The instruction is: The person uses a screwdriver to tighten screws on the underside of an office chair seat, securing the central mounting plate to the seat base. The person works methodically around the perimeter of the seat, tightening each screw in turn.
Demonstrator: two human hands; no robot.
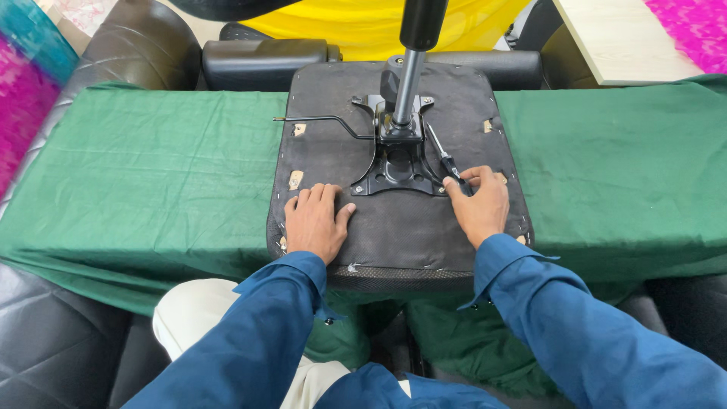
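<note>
Currently: seat (pixel 401 220) upside down on green cloth (pixel 151 174). Left hand (pixel 314 221) flat, open, pressing seat. Right hand (pixel 478 203) grips screwdriver (pixel 445 157), tip at plate (pixel 397 170) corner. Risk: tip slips off screw if angled; seat shifts if left pressure eases.

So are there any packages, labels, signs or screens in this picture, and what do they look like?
None that I can see: no package, label, sign or screen.
The nearest things are small pale tan patches on the upturned black fabric-covered chair seat; they look like torn spots, not labels.
The seat lies on a green cloth.
</note>
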